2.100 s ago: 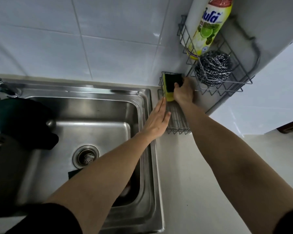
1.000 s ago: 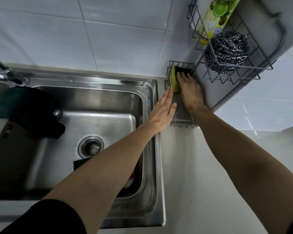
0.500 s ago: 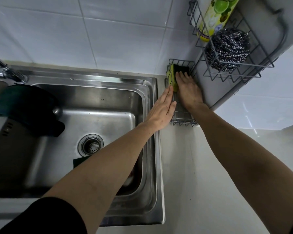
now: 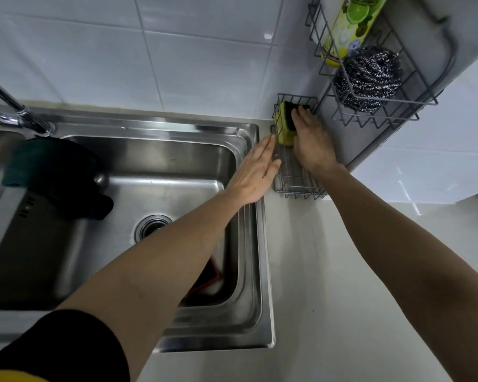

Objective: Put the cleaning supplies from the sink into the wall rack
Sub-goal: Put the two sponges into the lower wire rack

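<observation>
A yellow sponge [image 4: 282, 130] with a dark scouring face stands on edge at the far end of the lower wire basket [image 4: 295, 187] of the wall rack. My right hand [image 4: 312, 147] is inside that basket, fingers laid on the sponge's dark face, thumb hidden. My left hand [image 4: 255, 175] lies flat and open against the basket's outer side, holding nothing. The upper basket [image 4: 384, 117] holds a steel wool ball [image 4: 370, 75] and a lime dish soap bottle [image 4: 348, 26]. In the steel sink [image 4: 160, 166], something red-orange [image 4: 207, 279] shows under my left forearm, mostly hidden.
A dark green cloth [image 4: 55, 172] hangs over the sink's left divider below the faucet [image 4: 11, 106]. The drain [image 4: 152, 226] sits mid-basin. A white counter [image 4: 329, 271] runs right of the sink, with tiled wall behind.
My right hand has sunk lower into the basket with the sponge, its fingers now flatter on the dark face. The left hand has stayed against the basket's side.
</observation>
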Available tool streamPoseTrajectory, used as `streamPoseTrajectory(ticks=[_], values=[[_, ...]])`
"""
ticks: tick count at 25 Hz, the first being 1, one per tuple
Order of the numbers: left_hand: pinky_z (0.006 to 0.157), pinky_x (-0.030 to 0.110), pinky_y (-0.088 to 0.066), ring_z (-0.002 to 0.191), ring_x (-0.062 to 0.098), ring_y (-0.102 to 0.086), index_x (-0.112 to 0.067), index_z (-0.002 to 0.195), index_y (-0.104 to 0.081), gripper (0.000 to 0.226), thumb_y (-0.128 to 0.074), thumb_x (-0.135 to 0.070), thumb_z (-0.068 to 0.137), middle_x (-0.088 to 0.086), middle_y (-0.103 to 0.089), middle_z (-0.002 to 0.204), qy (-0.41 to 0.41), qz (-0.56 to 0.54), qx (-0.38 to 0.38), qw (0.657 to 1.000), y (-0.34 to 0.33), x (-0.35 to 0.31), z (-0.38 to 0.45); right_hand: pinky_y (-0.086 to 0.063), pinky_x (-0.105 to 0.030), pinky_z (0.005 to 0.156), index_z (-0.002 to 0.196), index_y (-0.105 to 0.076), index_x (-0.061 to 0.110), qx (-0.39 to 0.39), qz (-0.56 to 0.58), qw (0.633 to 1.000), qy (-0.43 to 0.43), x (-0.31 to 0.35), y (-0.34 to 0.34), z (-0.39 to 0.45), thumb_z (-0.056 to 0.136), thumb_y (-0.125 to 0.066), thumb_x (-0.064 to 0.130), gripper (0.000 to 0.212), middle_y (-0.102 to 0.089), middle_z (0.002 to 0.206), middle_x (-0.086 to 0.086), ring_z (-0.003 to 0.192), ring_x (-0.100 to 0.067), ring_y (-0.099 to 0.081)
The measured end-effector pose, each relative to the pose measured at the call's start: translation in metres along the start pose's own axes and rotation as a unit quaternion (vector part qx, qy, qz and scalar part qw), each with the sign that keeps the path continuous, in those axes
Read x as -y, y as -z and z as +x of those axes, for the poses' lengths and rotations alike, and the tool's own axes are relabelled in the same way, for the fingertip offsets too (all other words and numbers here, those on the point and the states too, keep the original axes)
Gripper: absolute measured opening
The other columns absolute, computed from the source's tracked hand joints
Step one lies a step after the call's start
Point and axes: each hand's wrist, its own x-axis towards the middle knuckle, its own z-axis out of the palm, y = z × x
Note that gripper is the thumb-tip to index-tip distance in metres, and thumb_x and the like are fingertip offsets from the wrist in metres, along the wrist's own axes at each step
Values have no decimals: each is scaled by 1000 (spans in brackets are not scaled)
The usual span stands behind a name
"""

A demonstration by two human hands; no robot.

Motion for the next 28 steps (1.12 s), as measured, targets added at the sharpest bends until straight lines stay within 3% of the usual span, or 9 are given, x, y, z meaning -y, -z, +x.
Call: streamPoseTrajectory(ticks=[3,6,10,13,16,20,25,28], values=[[119,35,-9,149,17,-9,-17,155,-7,60,-29,-37,103,3,-6,163,11,15,-52,998,32,21,-31,-39,-42,112,142,-46,12,-92,74,992,44,31,15,-21,93,-51,5,49,-47,148,-9,136,-28,-44],[120,34,-15,147,20,-19,-18,154,-17,59,-33,-38,101,5,-20,160,33,46,-91,994,68,69,-80,-44,-35,103,133,-53,14,-112,182,974,74,81,11,-56,91,-54,13,43,-60,131,-8,120,-23,-55],[119,31,-16,143,24,-28,-12,151,-26,62,-31,-41,97,10,-29,156,95,145,-94,980,113,150,-168,-47,-36,102,129,-58,16,-24,261,961,86,152,-36,-101,88,-60,17,41,-63,124,-5,116,-22,-59],[120,37,-16,143,29,-27,-7,149,-29,64,-30,-41,95,14,-31,155,149,232,-92,957,146,202,-236,-50,-41,95,120,-63,16,73,272,958,63,201,-83,-131,85,-65,17,35,-65,117,-3,110,-22,-61],[121,40,-13,146,29,-21,-6,150,-25,62,-40,-34,98,14,-24,158,201,288,-89,932,167,233,-287,-49,-37,97,117,-64,19,189,230,953,61,238,-128,-156,83,-68,16,34,-64,120,-2,112,-24,-61],[122,42,-8,150,26,-8,-5,153,-12,69,-42,-33,97,12,-11,162,260,324,-54,908,174,258,-332,-43,-36,104,134,-52,15,288,141,944,72,277,-175,-173,88,-61,16,47,-54,136,-9,125,-31,-51],[122,42,-8,150,25,0,-3,153,-3,74,-36,-38,97,14,-3,162,282,317,-37,905,167,270,-352,-36,-42,111,150,-24,13,354,31,930,99,294,-208,-173,89,-58,12,70,-31,155,-11,138,-35,-34],[123,40,-5,150,23,3,-3,153,1,73,-31,-40,97,12,2,162,285,322,-44,902,166,269,-353,-37,-44,108,153,-17,14,365,-25,926,96,297,-219,-171,88,-56,6,76,-33,153,-15,136,-37,-36]])
